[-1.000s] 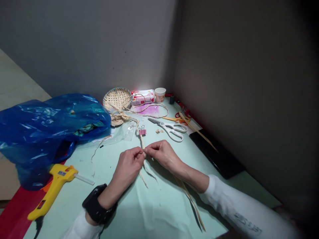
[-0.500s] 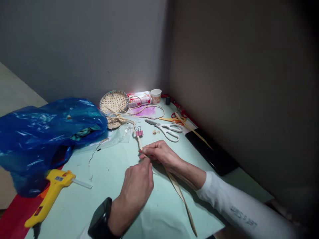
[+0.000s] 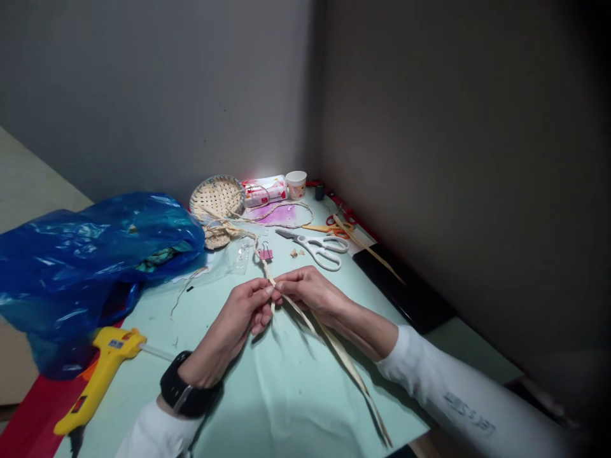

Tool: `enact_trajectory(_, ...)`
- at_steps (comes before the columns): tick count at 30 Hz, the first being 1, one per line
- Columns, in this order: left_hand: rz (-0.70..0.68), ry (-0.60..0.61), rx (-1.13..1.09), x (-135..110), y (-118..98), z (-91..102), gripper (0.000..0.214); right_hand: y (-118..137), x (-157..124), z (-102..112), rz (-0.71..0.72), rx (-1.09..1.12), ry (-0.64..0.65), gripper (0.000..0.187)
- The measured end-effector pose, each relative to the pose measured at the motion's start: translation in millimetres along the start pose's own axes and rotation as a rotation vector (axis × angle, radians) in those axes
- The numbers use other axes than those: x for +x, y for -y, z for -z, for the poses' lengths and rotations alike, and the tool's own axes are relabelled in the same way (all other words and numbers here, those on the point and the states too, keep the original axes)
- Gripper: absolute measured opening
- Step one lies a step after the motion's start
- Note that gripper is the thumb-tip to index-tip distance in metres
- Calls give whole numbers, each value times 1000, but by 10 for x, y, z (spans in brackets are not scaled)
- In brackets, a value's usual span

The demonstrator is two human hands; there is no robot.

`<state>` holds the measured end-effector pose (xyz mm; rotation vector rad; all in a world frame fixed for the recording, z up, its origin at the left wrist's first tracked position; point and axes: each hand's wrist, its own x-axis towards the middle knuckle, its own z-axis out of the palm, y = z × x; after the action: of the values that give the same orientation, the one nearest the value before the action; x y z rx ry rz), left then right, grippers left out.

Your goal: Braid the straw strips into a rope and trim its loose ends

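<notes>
Fingers (image 3: 291, 275) of left hand (image 3: 242, 313) and right hand (image 3: 316, 294) closed around pale cord (image 3: 268, 273), well inside the edges of the green sheet (image 3: 281, 397)

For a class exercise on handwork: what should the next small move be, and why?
Probably cross one long strand over and pinch it snug: the left hand and right hand meet on the pale cord, nearer than the pink clip, and that strand trails loose.
</notes>
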<state>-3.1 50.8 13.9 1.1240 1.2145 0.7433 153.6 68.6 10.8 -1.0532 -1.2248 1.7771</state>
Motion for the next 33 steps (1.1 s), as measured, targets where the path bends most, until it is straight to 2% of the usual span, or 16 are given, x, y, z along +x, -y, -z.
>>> enact_trajectory(6,68,123,-203,34,-11,38,23,3,-9,22,41,-72,53,20)
enact_trajectory(11,57,106,-247,49,-16,50,20,-48,22,18,124,-177,51,19)
enact_trajectory(14,61,80,-227,33,-12,36,21,-80,9,3,179,-271,-11,17)
enact_trajectory(18,41,-9,-135,13,23,19,21,-44,-50,-4,213,-509,-52,33)
enact_trajectory(20,5,-81,-56,13,49,8,21,17,-91,-3,226,-659,-25,26)
enact_trajectory(23,-81,-189,103,10,81,-16,21,113,-163,-20,242,-1012,-70,12)
enact_trajectory(26,-153,-281,248,-10,100,-48,21,152,-241,-85,244,-1347,-118,18)
enact_trajectory(29,-182,-328,321,-38,116,-70,20,117,-313,-182,286,-1457,-99,17)
enact_trajectory(33,-189,-298,296,-46,122,-44,16,25,-368,-293,281,-1440,-47,18)
